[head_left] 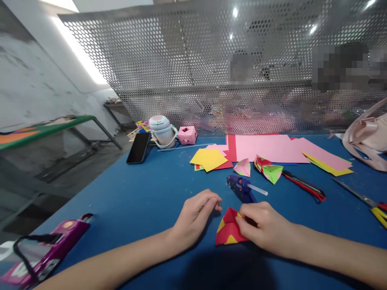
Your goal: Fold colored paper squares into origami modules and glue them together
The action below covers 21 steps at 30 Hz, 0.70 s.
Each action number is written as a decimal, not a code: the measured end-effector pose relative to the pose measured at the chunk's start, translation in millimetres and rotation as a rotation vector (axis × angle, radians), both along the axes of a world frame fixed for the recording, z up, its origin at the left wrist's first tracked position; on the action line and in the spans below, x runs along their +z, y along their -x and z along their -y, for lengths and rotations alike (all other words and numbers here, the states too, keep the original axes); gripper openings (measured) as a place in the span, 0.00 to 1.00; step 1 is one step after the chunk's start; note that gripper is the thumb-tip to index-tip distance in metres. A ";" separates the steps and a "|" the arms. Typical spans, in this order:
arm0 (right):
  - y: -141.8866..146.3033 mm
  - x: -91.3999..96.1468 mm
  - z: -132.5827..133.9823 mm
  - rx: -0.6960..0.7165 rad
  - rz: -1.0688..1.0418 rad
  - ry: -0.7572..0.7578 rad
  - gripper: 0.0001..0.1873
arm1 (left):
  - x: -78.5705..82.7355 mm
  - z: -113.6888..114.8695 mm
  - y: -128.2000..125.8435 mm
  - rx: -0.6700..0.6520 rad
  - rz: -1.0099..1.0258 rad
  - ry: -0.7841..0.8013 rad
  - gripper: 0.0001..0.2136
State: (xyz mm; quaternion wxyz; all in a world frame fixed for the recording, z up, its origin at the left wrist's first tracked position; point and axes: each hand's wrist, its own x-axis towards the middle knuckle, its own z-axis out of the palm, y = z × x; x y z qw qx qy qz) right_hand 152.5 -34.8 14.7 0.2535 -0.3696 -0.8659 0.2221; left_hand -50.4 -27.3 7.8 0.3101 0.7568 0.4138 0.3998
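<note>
The left hand (196, 217) rests on the blue desk (142, 213), fingers loosely curled; whether they enclose anything cannot be told. Just right of it, between the two separated hands, sits a folded paper piece (229, 226), red with yellow patches at its edges, creased into angled faces rising to a peak. Beyond it lies a dark-blue glue gun (237, 186). The right hand (266, 226) pinches the paper's right side between thumb and fingers.
</note>
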 end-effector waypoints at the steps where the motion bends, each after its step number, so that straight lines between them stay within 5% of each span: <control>1: -3.7 2.3 0.4 -0.006 0.014 0.057 0.15 | -0.6 -2.7 -1.0 0.009 -0.014 0.035 0.12; 8: -68.9 21.5 -5.3 -0.019 0.143 0.492 0.13 | -6.9 -10.7 -5.6 0.025 -0.080 0.194 0.10; 10: -87.6 24.4 -13.7 -0.121 0.109 0.560 0.13 | -7.6 -11.3 -6.7 0.041 -0.081 0.247 0.10; 14: -104.3 16.4 -39.7 -0.392 0.032 0.447 0.17 | -10.0 -11.0 -6.8 0.011 -0.157 0.205 0.16; 18: -104.8 -3.1 -63.6 -0.393 -0.017 0.399 0.16 | -14.5 -8.0 -4.9 -0.091 -0.294 0.000 0.20; 21: -106.5 -12.8 -67.0 -0.428 -0.026 0.368 0.15 | -17.1 -6.4 -3.4 -0.144 -0.303 -0.040 0.13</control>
